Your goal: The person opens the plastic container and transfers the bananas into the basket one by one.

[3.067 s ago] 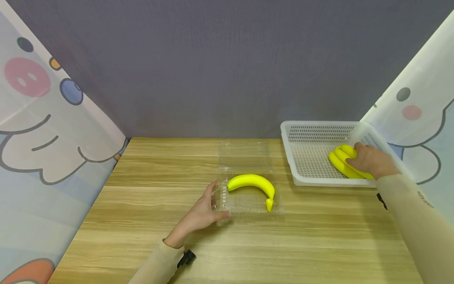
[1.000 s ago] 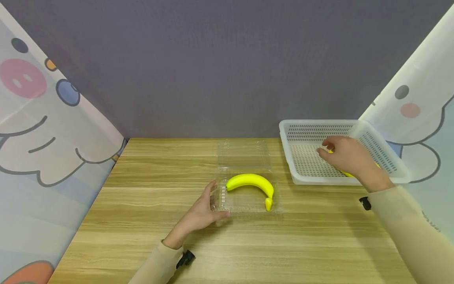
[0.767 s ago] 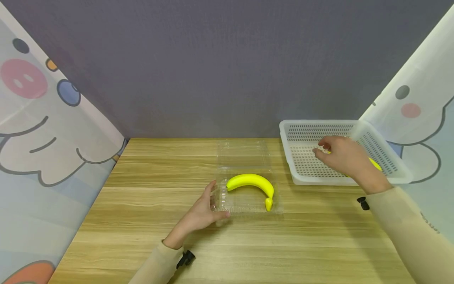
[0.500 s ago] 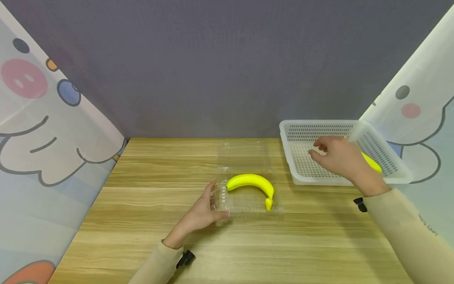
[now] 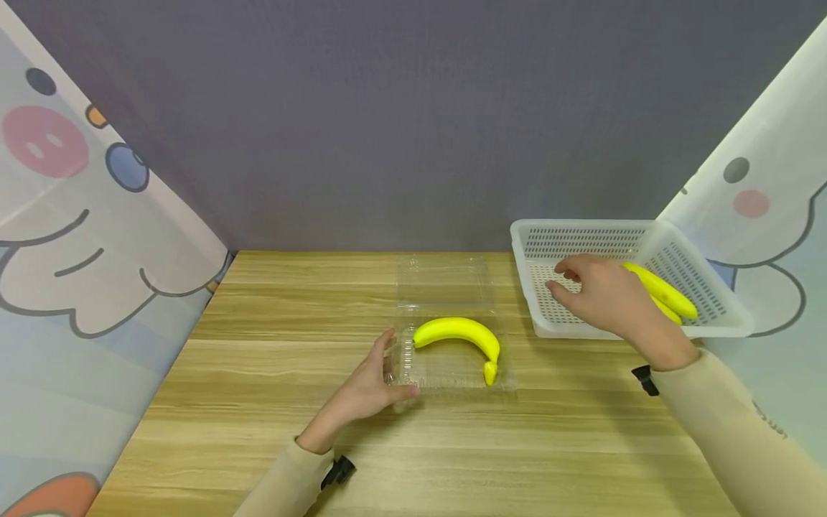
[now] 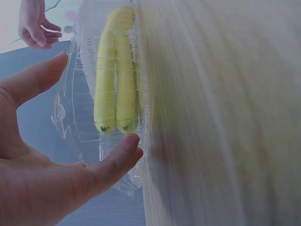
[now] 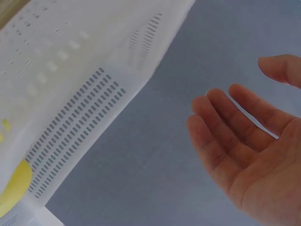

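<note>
My left hand (image 5: 365, 388) spreads thumb and fingers at the left end of a clear plastic clamshell box (image 5: 446, 377), fingertips right at its rim. Its lid (image 5: 446, 281) lies folded back towards the wall. Inside, a yellow banana (image 5: 460, 329) arches over another, whose tip shows at the lower right; the left wrist view shows the two bananas (image 6: 106, 84) stacked. Over the white basket (image 5: 545, 332), my right hand (image 5: 604, 298) hovers with relaxed, slightly bent fingers, palm bare in the right wrist view. Behind it, yellow bananas (image 5: 662, 291) lie in the basket, partly hidden by the hand.
The wooden table (image 5: 491, 459) runs beneath everything. A grey wall (image 5: 388, 129) stands at the back, with cartoon-printed panels (image 5: 103, 208) at both sides. The basket's raised slotted walls stand at the back right, a short way from the box.
The right hand, earlier on the bananas in the basket, has lifted off them and moved left, uncovering part of them. The left hand and the box have not moved.
</note>
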Available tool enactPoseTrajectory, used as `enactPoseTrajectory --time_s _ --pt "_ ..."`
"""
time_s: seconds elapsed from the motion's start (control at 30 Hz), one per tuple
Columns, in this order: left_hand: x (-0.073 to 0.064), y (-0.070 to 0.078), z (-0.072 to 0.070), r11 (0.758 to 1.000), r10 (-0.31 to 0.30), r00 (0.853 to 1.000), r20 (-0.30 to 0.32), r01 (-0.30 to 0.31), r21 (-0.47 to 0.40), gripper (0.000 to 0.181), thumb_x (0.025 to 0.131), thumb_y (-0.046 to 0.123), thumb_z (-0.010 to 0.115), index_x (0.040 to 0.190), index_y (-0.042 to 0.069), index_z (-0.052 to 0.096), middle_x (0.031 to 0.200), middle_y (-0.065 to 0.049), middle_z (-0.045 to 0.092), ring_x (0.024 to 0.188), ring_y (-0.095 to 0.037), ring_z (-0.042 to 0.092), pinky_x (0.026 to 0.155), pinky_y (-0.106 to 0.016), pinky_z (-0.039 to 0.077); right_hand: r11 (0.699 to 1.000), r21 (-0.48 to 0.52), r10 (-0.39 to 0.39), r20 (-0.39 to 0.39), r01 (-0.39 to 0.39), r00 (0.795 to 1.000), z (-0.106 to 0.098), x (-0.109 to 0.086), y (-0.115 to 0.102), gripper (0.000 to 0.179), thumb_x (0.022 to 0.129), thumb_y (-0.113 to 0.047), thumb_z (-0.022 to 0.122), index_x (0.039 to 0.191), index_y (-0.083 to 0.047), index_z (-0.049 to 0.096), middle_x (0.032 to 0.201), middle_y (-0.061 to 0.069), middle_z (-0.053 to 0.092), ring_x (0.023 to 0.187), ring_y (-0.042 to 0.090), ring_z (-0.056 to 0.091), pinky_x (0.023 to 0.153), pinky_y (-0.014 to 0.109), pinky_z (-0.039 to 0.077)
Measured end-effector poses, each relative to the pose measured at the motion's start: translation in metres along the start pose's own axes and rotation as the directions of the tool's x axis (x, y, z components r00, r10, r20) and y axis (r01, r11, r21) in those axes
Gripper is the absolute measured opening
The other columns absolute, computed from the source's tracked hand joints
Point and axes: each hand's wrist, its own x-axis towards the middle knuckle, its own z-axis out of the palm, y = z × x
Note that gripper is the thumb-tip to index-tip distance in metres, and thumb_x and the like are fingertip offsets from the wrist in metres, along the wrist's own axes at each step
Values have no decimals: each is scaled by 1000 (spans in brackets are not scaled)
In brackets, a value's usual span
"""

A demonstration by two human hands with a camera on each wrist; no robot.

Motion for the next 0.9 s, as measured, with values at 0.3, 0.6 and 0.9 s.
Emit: enactPoseTrajectory --time_s 0.3,0.6,0.9 --pt "2 -1 1 1000 16 1000 -9 -16 10 116 81 31 88 163 10 9 166 -17 23 139 -47 42 109 -60 41 1000 5 -30 -32 30 999 -3 0 -13 35 96 -31 66 113 -1 71 102 15 72 90 32 67 73 52 55" --pt "0 0 2 1000 12 1000 -5 -12 23 117 80 32 88 163 12 9 167 -15 22 140 -45 42 110 -60 40 998 42 -44 -46 46 998 -2 -1 -29 33 96 -29 67 113 -1 72 104 14 73 94 32 67 78 53 55" --pt "1 0 0 1000 14 1000 -5 -13 9 116 81 31 88 163 10 9 166 -18 22 140 -46 41 109 -60 41 996 65 -57 -46 60 997 3 1 -42 30 96 -29 67 113 -4 72 105 12 72 94 29 66 78 50 54"
